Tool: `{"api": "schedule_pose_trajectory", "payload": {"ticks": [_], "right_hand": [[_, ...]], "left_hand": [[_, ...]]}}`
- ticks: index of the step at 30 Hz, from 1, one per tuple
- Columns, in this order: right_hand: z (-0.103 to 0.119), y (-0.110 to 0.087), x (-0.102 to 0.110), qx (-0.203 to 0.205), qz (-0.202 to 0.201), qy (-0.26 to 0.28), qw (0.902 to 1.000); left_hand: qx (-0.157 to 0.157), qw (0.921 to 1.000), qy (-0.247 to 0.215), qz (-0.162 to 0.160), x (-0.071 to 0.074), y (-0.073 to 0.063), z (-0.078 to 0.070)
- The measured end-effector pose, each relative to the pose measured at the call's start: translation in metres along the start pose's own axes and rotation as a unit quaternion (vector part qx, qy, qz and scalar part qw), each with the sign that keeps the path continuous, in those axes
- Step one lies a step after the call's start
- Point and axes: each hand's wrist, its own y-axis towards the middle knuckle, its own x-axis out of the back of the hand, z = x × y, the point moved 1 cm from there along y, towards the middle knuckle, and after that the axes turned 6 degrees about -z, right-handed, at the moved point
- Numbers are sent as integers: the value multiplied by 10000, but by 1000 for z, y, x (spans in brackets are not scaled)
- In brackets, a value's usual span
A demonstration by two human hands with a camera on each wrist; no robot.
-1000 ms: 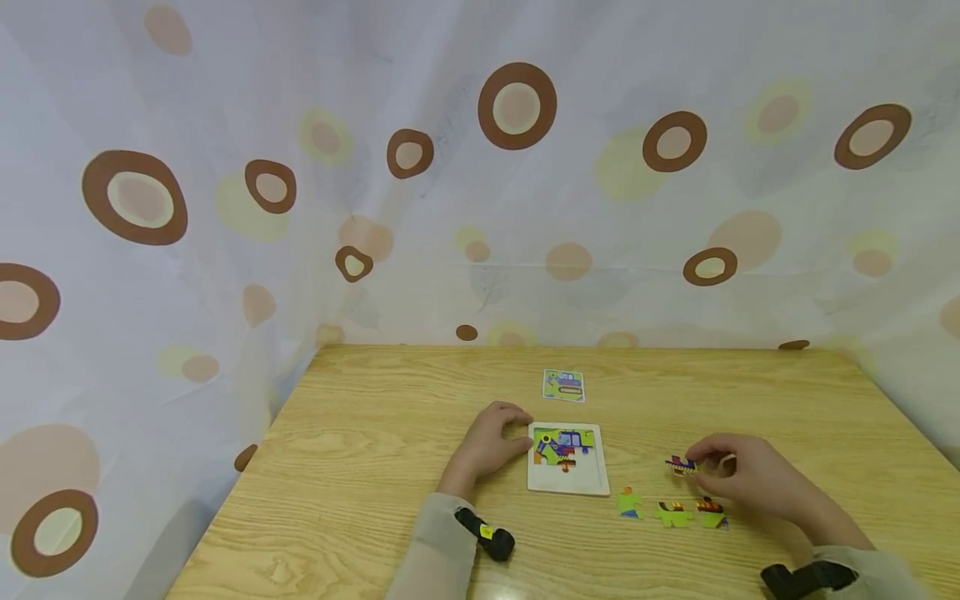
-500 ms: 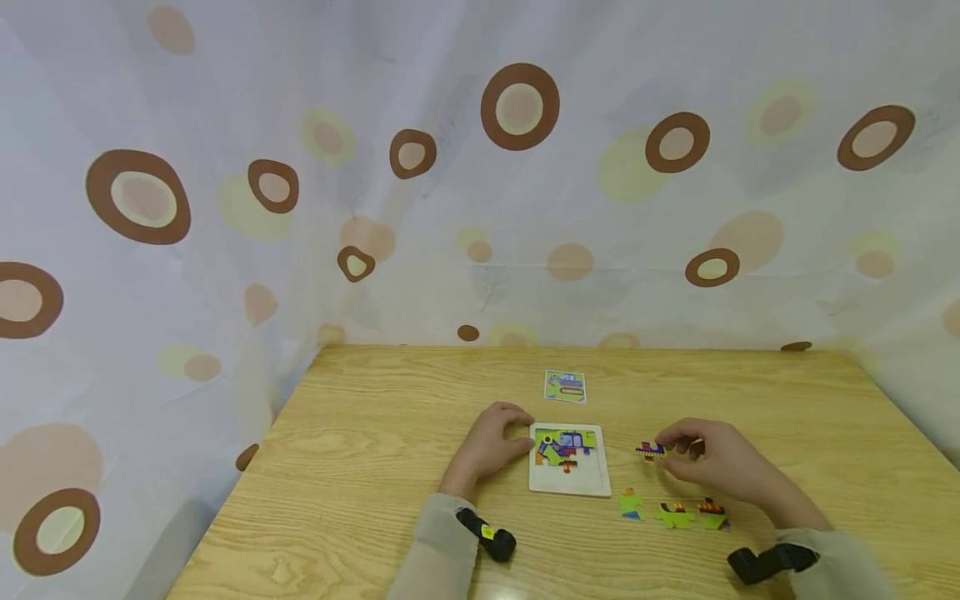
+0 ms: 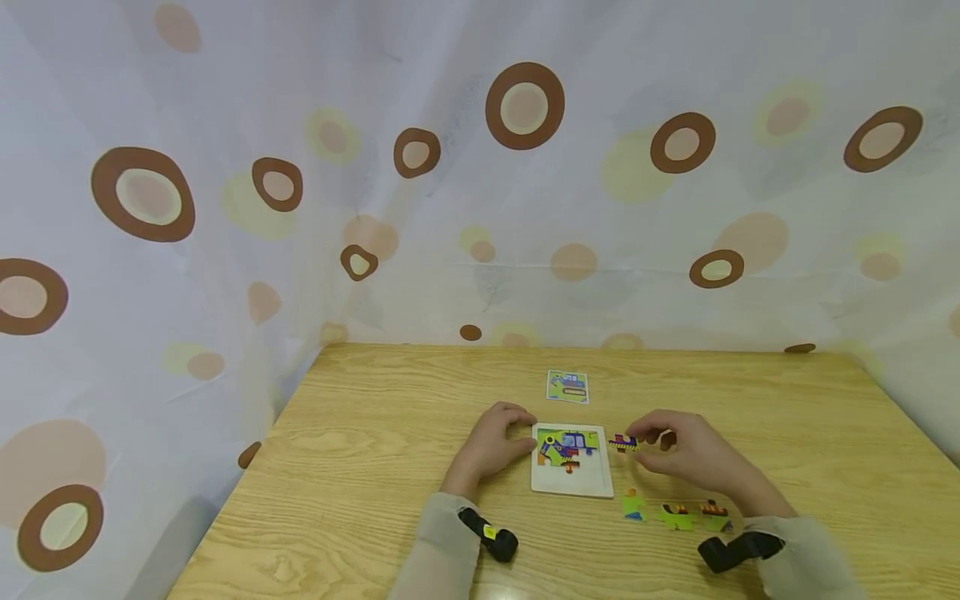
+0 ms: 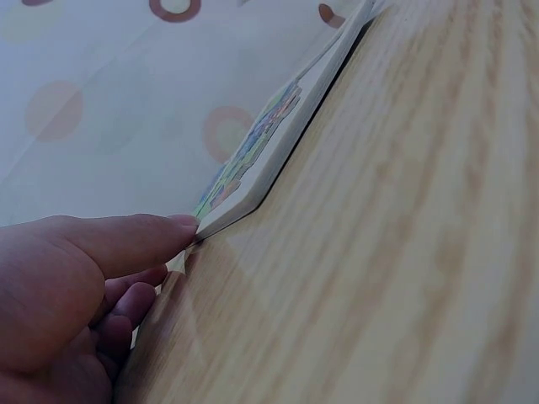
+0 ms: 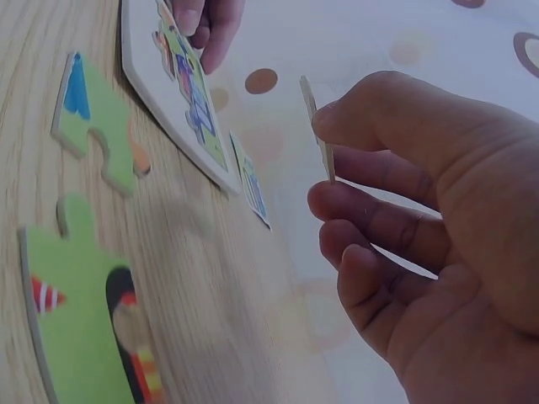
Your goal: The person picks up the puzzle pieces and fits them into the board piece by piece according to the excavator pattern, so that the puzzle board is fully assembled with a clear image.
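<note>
One puzzle piece (image 3: 622, 443) is pinched between the thumb and fingers of the right hand (image 3: 686, 450), at about half past two from the middle of the puzzle frame (image 3: 572, 493) and just beside its rim. Seen edge-on in the right wrist view, it looks thin and flat, so it should be light and stiff, likely card or thin board; a hard bend could crease it or fray its knobs. The grip takes its three-o'clock end and leaves the nine-o'clock end free, a sensible hold. Its faces may be a little slick, so the pinch should be firm but gentle. The left hand (image 3: 495, 442), fingers relaxed, touches the frame's nine-o'clock edge; the frame looks light enough to slide otherwise. Three loose pieces (image 3: 677, 517) lie towards four o'clock on the surface (image 3: 375, 417), best lifted by their edges.
</note>
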Motion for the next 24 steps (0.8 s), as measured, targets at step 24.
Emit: {"api": "schedule_pose_trajectory", "payload": {"ticks": [24], "right_hand": [[5, 26, -38, 366, 595, -74, 9975]], "left_hand": [[45, 10000, 52, 36, -1, 2, 0]]}}
